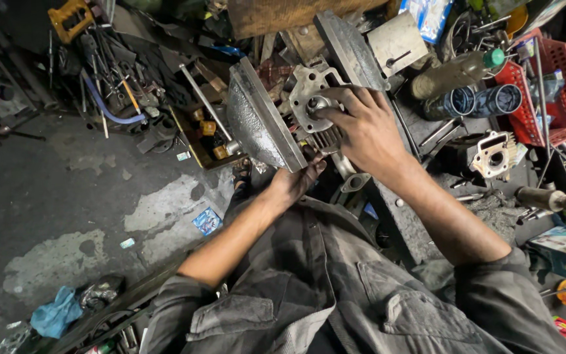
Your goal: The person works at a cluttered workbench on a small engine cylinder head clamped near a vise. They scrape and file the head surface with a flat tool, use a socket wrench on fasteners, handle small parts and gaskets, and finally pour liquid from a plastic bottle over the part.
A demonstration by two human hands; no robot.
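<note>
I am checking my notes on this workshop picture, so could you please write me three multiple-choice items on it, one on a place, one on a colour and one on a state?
1. Where does the red plastic basket stand?
A. Upper right, on the cluttered bench
B. On the floor at lower left
C. In the person's lap

2. What colour is the crumpled cloth on the floor?
A. Yellow
B. Blue
C. White

3. What is the right hand doing?
A. Hanging free
B. Resting in a pocket
C. Resting on the finned metal cylinder part

Answers: 1 A, the basket sits among tools at the upper right. 2 B, the cloth at lower left is blue. 3 C, its fingers lie over the part's top, while the left hand reaches beneath, by the grey metal housing.
</note>
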